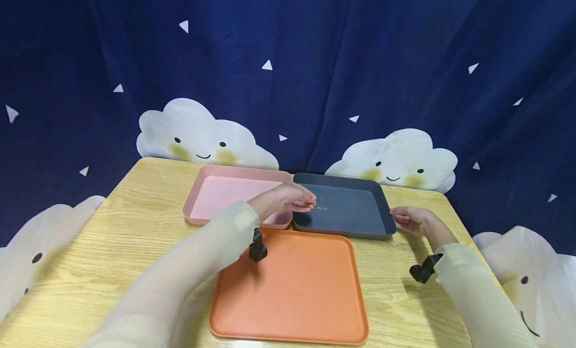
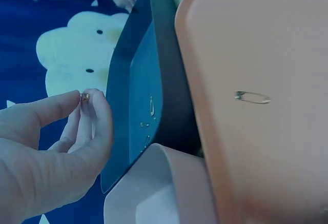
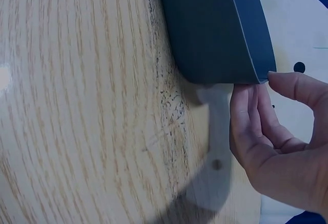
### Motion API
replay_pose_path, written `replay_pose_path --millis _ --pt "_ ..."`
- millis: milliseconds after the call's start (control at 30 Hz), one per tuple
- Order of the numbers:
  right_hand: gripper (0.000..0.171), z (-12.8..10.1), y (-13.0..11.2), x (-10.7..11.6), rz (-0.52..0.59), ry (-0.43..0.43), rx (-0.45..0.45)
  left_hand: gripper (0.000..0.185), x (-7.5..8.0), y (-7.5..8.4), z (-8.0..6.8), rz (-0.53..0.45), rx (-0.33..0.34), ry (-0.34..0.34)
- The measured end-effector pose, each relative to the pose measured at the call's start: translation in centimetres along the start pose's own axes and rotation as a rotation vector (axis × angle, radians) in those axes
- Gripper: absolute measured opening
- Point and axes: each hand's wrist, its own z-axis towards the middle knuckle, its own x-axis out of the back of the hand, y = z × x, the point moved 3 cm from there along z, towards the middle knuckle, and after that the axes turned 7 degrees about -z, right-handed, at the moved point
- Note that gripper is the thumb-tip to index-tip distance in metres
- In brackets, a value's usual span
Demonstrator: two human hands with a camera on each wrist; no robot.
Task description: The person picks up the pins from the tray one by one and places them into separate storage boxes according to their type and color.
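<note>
Over the dark tray's (image 1: 355, 210) near-left corner, my left hand (image 1: 288, 198) pinched a tiny, light, slippery safety pin (image 2: 85, 97) at its clasp end, while my right hand (image 1: 411, 219) gripped the tray's right rim.

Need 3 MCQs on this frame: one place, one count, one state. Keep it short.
1. Where does the lone safety pin lie?
A. orange tray
B. pink tray
C. bare table

2. How many trays are there?
A. two
B. three
C. four

3. What is the left hand doing?
A. lying flat
B. pinching a small pin
C. gripping a tray rim

Key: 1 A, the pin shows on orange in the left wrist view. 2 B, pink, orange and dark grey tray. 3 B, thumb and forefinger meet on it over the grey tray.
</note>
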Motion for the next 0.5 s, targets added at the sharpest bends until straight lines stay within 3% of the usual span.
replay_pose_path --millis 167,200,233,333,400,433,500 --pt "0.030 0.2 -0.1 0.1 -0.004 -0.014 -0.013 0.010 -0.6 0.6 1.7 0.062 0.043 0.114" --pt "0.030 0.2 -0.1 0.2 -0.007 -0.018 -0.013 0.010 -0.5 0.3 3.0 0.064 0.053 0.114" --pt "0.029 0.2 -0.1 0.3 -0.013 -0.022 -0.012 0.012 -0.7 0.4 3.4 0.085 0.059 0.137" --pt "0.029 0.2 -0.1 0.6 -0.030 -0.027 -0.011 0.014 -1.1 1.0 4.6 0.172 0.041 0.208" --pt "0.029 0.3 -0.1 0.7 -0.022 -0.035 -0.008 0.012 -1.3 1.5 4.9 0.249 0.016 0.264" --pt "0.030 0.3 -0.1 0.7 -0.017 -0.042 -0.005 0.012 -1.6 2.1 4.0 0.302 0.008 0.316" --pt "0.032 0.5 0.0 0.6 0.011 -0.047 -0.007 0.011 -1.7 2.5 4.0 0.366 0.000 0.357"
